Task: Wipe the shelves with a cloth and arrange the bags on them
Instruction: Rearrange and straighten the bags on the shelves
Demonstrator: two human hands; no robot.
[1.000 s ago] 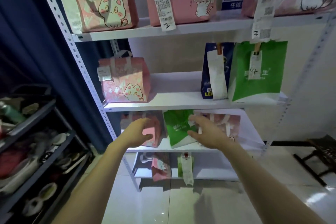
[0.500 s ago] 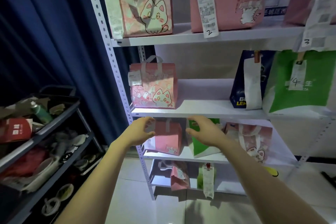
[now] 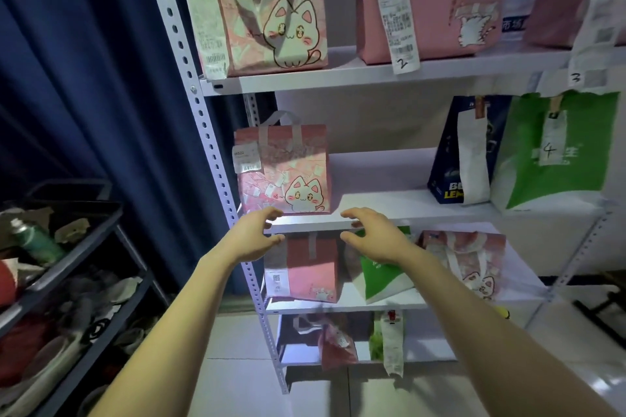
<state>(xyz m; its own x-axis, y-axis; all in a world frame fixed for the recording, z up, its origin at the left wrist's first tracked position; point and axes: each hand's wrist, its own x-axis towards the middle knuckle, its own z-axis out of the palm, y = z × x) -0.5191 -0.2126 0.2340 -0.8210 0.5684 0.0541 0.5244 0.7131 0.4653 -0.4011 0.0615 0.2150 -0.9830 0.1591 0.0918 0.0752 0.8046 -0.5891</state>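
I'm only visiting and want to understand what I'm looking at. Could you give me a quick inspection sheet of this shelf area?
Surface: white metal shelves, several tiers, bare patch in the middle of one tier.
Job's things: pink cat bag upright on the tier just above the hands; plain pink bag and tilted green bag on the tier below; no cloth seen.
Clutter: black cart at left, full of mixed items, green bottle on top.
Hands: left hand and right hand both empty, fingers loosely spread, in front of the shelf edge.
Cables: nothing seen.
Surroundings: dark blue curtain, pale tiled floor.
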